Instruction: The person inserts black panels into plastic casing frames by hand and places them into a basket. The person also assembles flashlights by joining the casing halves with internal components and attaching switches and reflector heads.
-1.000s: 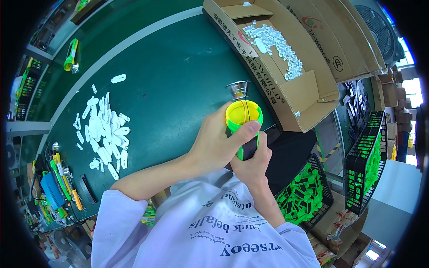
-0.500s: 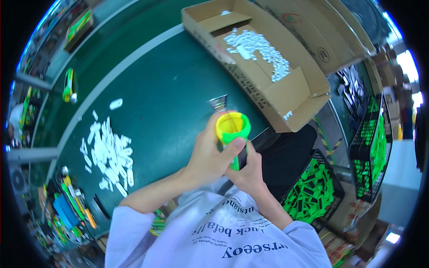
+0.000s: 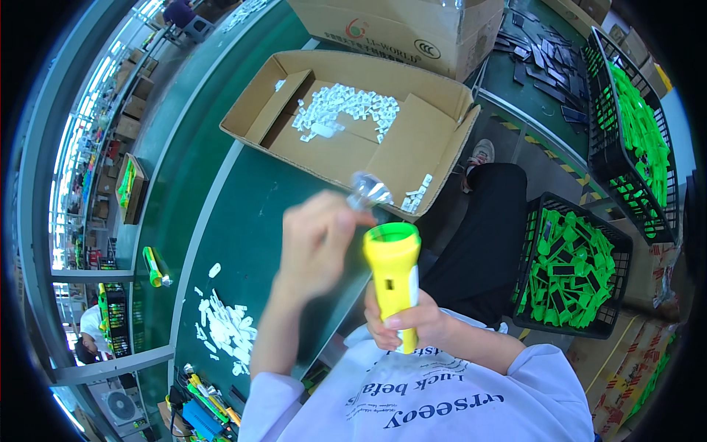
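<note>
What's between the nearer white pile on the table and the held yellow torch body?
In the head view, the left forearm crosses between the white pile and yellow torch body, with green tabletop showing beyond it.

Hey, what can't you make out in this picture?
Head view:
Left grip: motion blur hides whether it holds the silver cone-shaped reflector.
Yellow-and-green plastic flashlight tube: front rim hides its depth; right grip covers part of it.
Small white pieces in the brown cardboard box: shapes too small to tell.
</note>
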### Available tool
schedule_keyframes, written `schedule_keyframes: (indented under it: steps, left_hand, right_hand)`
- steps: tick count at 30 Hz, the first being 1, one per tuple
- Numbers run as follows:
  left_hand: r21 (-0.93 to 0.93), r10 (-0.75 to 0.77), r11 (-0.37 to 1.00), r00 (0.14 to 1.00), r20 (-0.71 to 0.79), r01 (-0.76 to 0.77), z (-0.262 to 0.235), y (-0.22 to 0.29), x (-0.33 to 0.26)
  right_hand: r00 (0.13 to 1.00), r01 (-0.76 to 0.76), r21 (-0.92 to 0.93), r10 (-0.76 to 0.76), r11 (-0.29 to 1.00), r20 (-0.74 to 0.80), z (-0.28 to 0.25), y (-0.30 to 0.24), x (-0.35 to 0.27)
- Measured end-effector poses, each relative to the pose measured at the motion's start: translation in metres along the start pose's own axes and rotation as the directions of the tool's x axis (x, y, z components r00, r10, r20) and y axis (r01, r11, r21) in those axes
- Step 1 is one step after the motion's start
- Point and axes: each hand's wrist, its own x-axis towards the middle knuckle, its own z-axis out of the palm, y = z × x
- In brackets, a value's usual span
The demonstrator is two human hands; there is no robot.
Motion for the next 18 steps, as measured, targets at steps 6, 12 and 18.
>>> schedule_keyframes:
  steps: [6, 12, 18]
  left_hand:
    - [0.387, -0.061, 0.921, 0.971, 0.233, -0.034, -0.007, -0.052, 0.122]
    - [0.529, -0.146, 0.836, 0.872, 0.467, -0.143, 0.040, -0.112, 0.167]
    - [0.503, -0.104, 0.856, 0.913, 0.394, -0.119, 0.036, -0.114, 0.154]
  right_hand:
    - [0.927, 0.179, 0.379, -0.285, 0.908, 0.243, -0.003, -0.024, -0.026]
    - [0.899, 0.280, 0.423, -0.390, 0.862, 0.198, -0.021, -0.040, -0.034]
    - [0.888, 0.307, 0.430, -0.418, 0.849, 0.191, -0.025, -0.043, -0.043]
